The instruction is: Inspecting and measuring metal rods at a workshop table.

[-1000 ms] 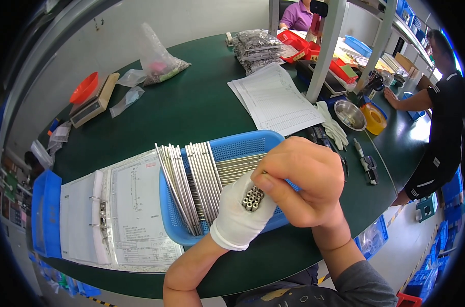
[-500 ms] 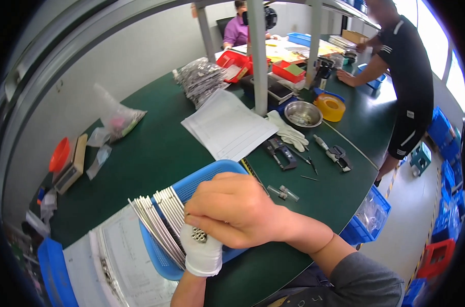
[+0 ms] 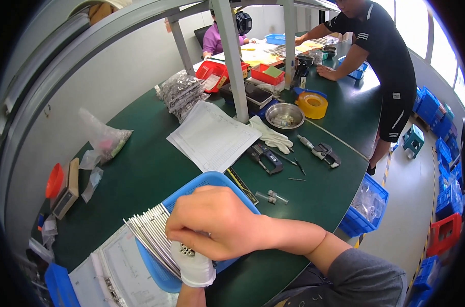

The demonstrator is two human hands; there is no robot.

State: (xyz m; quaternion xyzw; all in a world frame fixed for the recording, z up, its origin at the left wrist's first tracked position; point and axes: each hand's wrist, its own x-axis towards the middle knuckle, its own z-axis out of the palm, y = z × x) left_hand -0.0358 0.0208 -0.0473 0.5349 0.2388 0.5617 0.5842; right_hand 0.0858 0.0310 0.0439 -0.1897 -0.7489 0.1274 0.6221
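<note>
Head view, two hands [image 3: 212, 230], one blue basket [image 3: 202, 181], many metal rods [image 3: 150, 233]

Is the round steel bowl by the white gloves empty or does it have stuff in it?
Not empty. The round steel bowl holds a few small pale pieces on its bottom, beside the white gloves; what they are is too small to tell.

The person's left hand [image 3: 194, 263] wears a white knit glove with a ribbed cuff; the forearm below it is bare. The right hand [image 3: 217, 222] is ungloved, its forearm bare up to a grey sleeve [image 3: 368, 281] pushed past the elbow.
</note>
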